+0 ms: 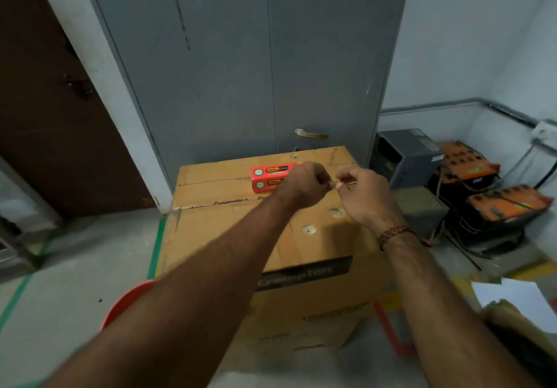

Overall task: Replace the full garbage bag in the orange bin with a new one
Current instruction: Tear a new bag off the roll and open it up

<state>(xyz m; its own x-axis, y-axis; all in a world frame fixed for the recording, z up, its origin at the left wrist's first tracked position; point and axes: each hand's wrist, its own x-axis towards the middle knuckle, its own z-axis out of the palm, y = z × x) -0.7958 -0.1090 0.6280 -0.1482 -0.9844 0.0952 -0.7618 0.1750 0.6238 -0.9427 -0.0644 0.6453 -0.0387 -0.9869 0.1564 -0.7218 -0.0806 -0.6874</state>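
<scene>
A red carton of garbage bags (266, 176) lies on top of a big cardboard box (229, 206). My left hand (304, 181) is curled over the carton's right end and hides it. My right hand (360, 193) meets it from the right, thumb and forefinger pinched at the left hand's fingertips. What they pinch at the carton's end is too small to make out. A curved piece of the orange bin's rim (128, 301) shows at the lower left, beside the cardboard box and partly behind my left forearm. No garbage bag is in view.
A grey steel cupboard (241, 71) stands right behind the cardboard box. Orange-topped batteries (494, 203) and cables fill the right corner. White papers (512, 294) lie at the lower right. A brown door (45, 116) is on the left, above bare floor with green tape.
</scene>
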